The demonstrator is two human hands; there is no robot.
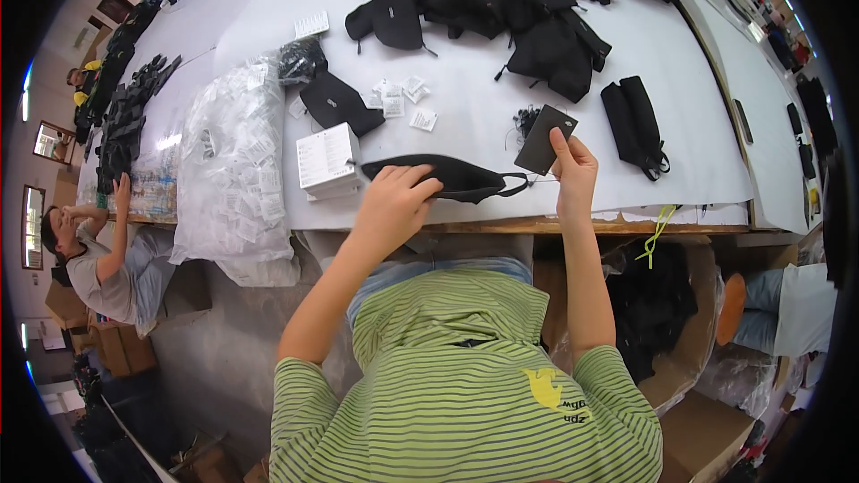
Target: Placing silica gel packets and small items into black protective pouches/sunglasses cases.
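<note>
My left hand [401, 199] grips the rim of a black zip pouch [465, 177] at the table's near edge, fingers curled over into its open mouth. A loop strap sticks out at the pouch's right end. Higher and to the right, my right hand [574, 166] pinches a black hang tag [544, 140] between thumb and fingers. A thin string runs near the tag toward the pouch's loop. Just left of the pouch stands a stack of white printed cards or a box [327, 157]. Behind the tag lies a small tangle of black strings [526, 119].
A clear plastic bag of small white packets [234, 161] hangs over the table edge at left. Loose packets [394, 100] and another black pouch [340, 105] lie beyond. Black pouches [501, 9] heap at the back; a folded one [633, 125] lies right. A person [112, 259] sits far left.
</note>
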